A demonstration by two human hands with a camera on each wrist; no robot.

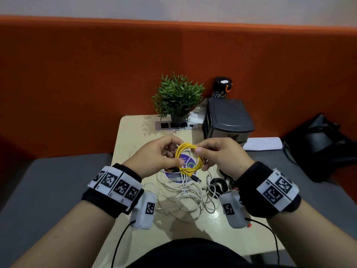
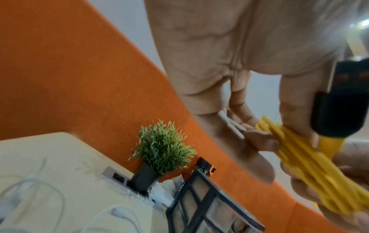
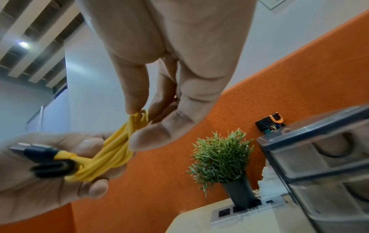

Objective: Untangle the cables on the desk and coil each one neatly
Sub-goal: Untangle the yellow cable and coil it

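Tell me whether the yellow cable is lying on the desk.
No, both hands hold the coiled yellow cable above the desk.

left hand [image 2: 229,66] up close, fingers pinching the yellow cable [image 2: 311,170] bundle, its black plug [image 2: 339,108] at the right edge. below, white cables [image 2: 40,193] on the pale tabletop [image 2: 60,151], a small green plant [image 2: 161,146] and a dark drawer unit [image 2: 201,203] against the orange partition [image 2: 79,71].

Black wristbands [image 1: 114,190] with white coded tags
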